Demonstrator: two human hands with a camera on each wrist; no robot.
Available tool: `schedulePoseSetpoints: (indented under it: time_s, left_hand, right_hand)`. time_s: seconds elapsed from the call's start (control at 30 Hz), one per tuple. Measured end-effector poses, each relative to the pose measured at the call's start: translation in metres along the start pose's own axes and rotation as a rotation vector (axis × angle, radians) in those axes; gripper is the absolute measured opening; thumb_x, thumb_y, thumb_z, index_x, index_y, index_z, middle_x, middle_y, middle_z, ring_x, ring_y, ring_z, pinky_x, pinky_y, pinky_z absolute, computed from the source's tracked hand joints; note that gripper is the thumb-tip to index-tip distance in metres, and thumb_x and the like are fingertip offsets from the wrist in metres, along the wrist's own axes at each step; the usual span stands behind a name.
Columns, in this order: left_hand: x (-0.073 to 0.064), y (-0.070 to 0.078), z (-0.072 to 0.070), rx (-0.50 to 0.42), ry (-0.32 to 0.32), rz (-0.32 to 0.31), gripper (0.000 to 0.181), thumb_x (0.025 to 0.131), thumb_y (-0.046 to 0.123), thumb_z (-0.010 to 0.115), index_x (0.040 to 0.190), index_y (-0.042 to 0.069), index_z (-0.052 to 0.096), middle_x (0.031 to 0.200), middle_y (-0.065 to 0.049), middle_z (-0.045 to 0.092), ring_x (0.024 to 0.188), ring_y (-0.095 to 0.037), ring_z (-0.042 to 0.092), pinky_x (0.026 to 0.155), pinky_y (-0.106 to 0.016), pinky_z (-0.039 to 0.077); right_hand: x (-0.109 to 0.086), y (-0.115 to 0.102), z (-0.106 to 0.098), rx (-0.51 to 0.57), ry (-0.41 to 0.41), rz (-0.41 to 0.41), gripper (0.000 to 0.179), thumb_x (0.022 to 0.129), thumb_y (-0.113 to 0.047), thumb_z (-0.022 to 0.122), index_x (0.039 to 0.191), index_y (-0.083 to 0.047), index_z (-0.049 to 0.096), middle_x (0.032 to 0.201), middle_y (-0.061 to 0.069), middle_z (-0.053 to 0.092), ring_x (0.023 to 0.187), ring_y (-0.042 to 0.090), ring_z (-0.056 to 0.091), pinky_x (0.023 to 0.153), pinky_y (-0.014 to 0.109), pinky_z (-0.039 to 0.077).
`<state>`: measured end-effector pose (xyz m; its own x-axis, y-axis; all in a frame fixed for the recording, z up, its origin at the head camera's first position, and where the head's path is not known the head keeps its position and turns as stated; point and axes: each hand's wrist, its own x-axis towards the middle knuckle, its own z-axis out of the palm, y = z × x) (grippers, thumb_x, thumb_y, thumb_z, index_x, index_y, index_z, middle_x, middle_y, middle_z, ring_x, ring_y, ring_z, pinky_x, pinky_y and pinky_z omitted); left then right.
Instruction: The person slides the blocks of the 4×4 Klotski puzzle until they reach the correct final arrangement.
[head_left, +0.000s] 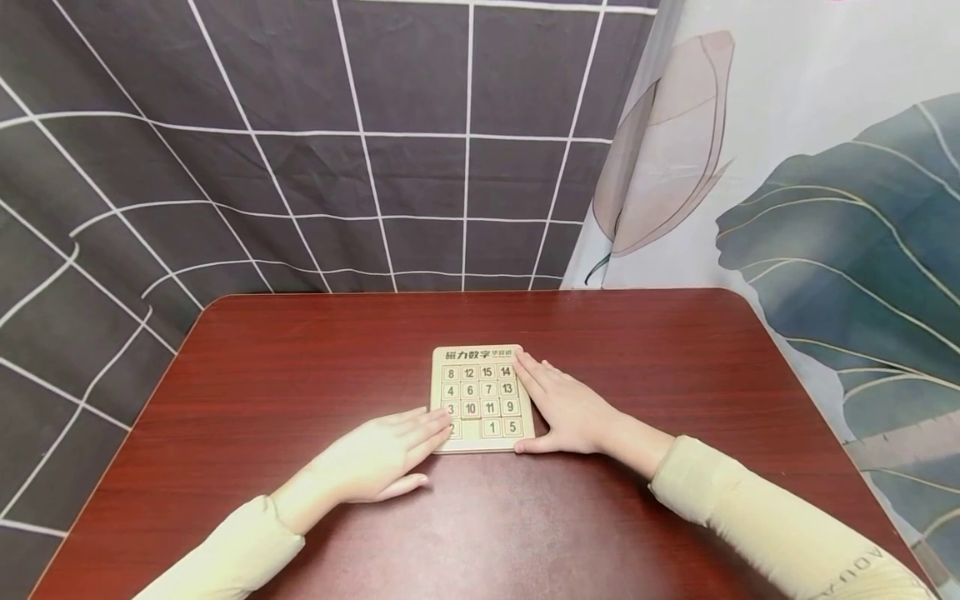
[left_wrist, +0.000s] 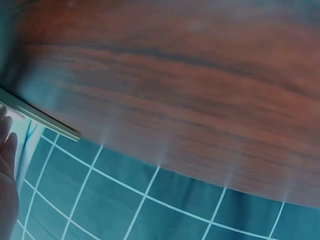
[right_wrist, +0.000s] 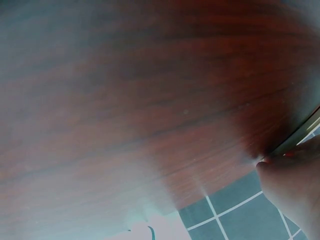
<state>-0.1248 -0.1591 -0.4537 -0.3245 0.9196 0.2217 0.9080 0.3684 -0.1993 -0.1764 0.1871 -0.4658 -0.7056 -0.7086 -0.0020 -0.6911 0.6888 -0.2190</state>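
The number board [head_left: 480,390] lies on the glossy red-brown worktop [head_left: 315,358] between the left hand [head_left: 367,458], straight fingers together over the board's edge, and the right hand [head_left: 573,410], thumb spread from extended fingers. Beyond them hangs dark gridded cloth [head_left: 412,175]; rightward, pale leaf-printed cloth [head_left: 855,225].

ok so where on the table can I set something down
The table is bare between the puzzle and dark curtain, and both between and outside the sleeves. It's crowded at the puzzle's sides, where the left hand and right hand rest.
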Motion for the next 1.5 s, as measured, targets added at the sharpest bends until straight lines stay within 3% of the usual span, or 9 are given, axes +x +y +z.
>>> schedulePoseSetpoints:
  time_s: [0.23,0.63,0.9,1.17,1.5]
  left_hand:
    - [0.000,0.001,0.001,-0.009,-0.001,-0.003,0.065,0.096,0.044,0.073,0.142,-0.001,0.064,0.147,-0.016,0.066,0.138,-0.027,0.064,0.118,-0.039,0.052]
    - [0.020,0.004,0.005,-0.006,-0.022,0.018,0.065,0.099,0.048,0.069,0.143,0.002,0.064,0.150,-0.015,0.064,0.140,-0.026,0.062,0.119,-0.037,0.051]
    - [0.014,-0.011,0.004,-0.033,-0.009,-0.013,0.064,0.097,0.044,0.072,0.143,0.000,0.063,0.149,-0.015,0.065,0.140,-0.027,0.063,0.120,-0.041,0.051]
    - [0.006,-0.020,0.002,-0.012,-0.060,-0.075,0.064,0.099,0.045,0.070,0.144,0.000,0.064,0.151,-0.016,0.064,0.140,-0.029,0.063,0.120,-0.042,0.051]
    - [0.004,-0.009,0.000,-0.008,-0.006,-0.012,0.061,0.096,0.042,0.074,0.137,-0.002,0.068,0.146,-0.018,0.067,0.137,-0.029,0.065,0.116,-0.041,0.054]
  right_hand:
    - [0.000,0.000,-0.001,-0.009,-0.002,-0.003,0.122,0.087,-0.069,0.073,0.166,0.007,0.020,0.177,0.024,0.014,0.165,0.033,0.023,0.134,0.051,0.028]
    - [0.000,0.000,-0.001,-0.005,0.015,-0.010,0.119,0.087,-0.068,0.072,0.164,0.009,0.023,0.176,0.026,0.018,0.163,0.036,0.026,0.132,0.052,0.031]
    - [0.000,-0.001,-0.001,0.000,0.013,-0.015,0.119,0.088,-0.068,0.072,0.165,0.009,0.022,0.176,0.025,0.017,0.164,0.036,0.026,0.132,0.053,0.031]
    - [0.000,-0.001,-0.001,0.001,-0.006,-0.001,0.122,0.087,-0.069,0.072,0.166,0.007,0.019,0.177,0.023,0.013,0.165,0.034,0.023,0.133,0.052,0.029]
    - [-0.001,-0.002,-0.002,0.000,0.001,-0.005,0.121,0.088,-0.069,0.072,0.166,0.008,0.020,0.177,0.024,0.014,0.165,0.035,0.023,0.133,0.053,0.029]
